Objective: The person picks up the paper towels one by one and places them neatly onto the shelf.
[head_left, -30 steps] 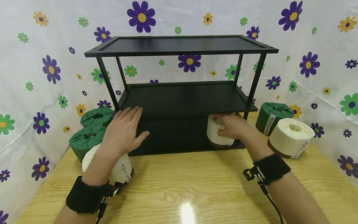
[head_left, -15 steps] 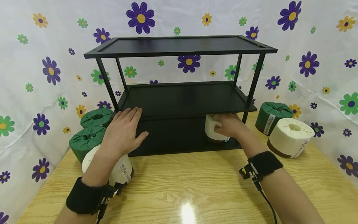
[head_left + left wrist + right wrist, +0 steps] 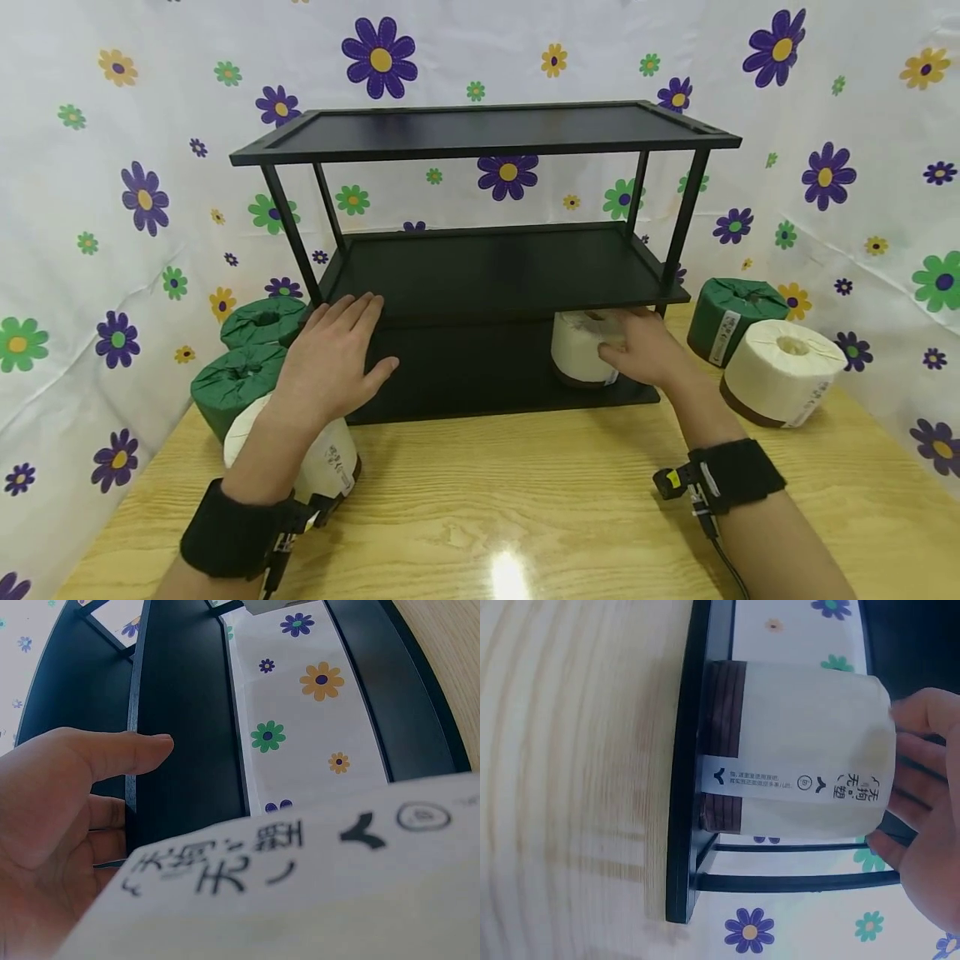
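Note:
My left hand [image 3: 324, 367] rests with straight fingers on the front left corner of the middle tier of a black shelf rack [image 3: 480, 267]; its thumb points right. A cream-wrapped toilet roll [image 3: 579, 354] with a dark base stands upright on the bottom tier, near the right end. My right hand [image 3: 651, 348] is at that roll's upper right side, its fingertips at the top edge, partly hidden under the middle tier. In the right wrist view, relaxed fingers [image 3: 915, 769] lie by the roll's top and the printed label faces the camera.
Left of the rack stand two green-wrapped rolls [image 3: 238, 379] and a cream roll [image 3: 330, 458] under my left forearm. A green roll [image 3: 735, 317] and another cream roll [image 3: 783, 371] stand at the right. Everything is on a wooden table [image 3: 450, 500] before a flowered cloth.
The cream roll shifted slightly left, then a little back right. My right hand slid right off the roll's top, uncovering its hole. My left hand stayed on the middle tier.

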`<state>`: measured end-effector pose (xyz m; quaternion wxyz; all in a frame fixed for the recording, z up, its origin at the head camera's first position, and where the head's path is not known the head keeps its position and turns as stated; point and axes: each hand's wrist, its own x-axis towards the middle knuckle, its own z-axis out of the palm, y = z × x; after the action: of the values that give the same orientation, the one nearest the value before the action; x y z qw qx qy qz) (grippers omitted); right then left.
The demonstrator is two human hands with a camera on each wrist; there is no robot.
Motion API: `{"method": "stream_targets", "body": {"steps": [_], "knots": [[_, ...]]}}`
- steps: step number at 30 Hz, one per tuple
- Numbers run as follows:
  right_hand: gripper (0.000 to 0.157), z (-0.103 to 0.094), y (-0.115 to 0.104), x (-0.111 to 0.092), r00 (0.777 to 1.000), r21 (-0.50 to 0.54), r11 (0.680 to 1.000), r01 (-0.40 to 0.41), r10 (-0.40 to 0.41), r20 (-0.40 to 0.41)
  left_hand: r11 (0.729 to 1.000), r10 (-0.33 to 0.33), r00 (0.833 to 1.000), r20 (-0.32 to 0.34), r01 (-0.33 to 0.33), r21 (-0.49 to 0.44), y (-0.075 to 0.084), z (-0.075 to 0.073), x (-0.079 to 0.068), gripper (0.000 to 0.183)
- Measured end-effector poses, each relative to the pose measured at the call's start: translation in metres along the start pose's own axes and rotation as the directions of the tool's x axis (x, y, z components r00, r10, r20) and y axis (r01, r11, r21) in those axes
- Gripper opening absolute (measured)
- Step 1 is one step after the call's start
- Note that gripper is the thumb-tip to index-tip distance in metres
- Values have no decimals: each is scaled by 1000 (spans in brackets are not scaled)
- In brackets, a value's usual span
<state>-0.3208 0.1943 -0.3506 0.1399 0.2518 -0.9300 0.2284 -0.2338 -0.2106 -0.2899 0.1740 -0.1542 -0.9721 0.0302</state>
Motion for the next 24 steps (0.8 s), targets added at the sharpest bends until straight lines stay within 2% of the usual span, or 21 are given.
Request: {"method": "stream_targets", "body": {"steps": [3,6,10,13,24], "knots": [[56,-1,3,-2,998,-28,999,40,-39,44,1000,0,1000,0,0,-2,-2,1,-1,79],[49,-4,3,-3,997,-55,998,44,-40,73,1000,2,1000,0,-2,-6,-3,1,0,79],[42,-8,3,-5,995,-74,997,-5,12,99,1000,11,1000,-11,-11,-5,-2,0,2,78],[41,-10,4,-5,993,-70,997,-38,45,105,1000,11,1000,-15,-11,-2,-1,-2,3,79],[42,-7,2,-6,992,-107,993,-48,60,115,1000,6,1000,-2,-6,0,2,-2,1,79]]}}
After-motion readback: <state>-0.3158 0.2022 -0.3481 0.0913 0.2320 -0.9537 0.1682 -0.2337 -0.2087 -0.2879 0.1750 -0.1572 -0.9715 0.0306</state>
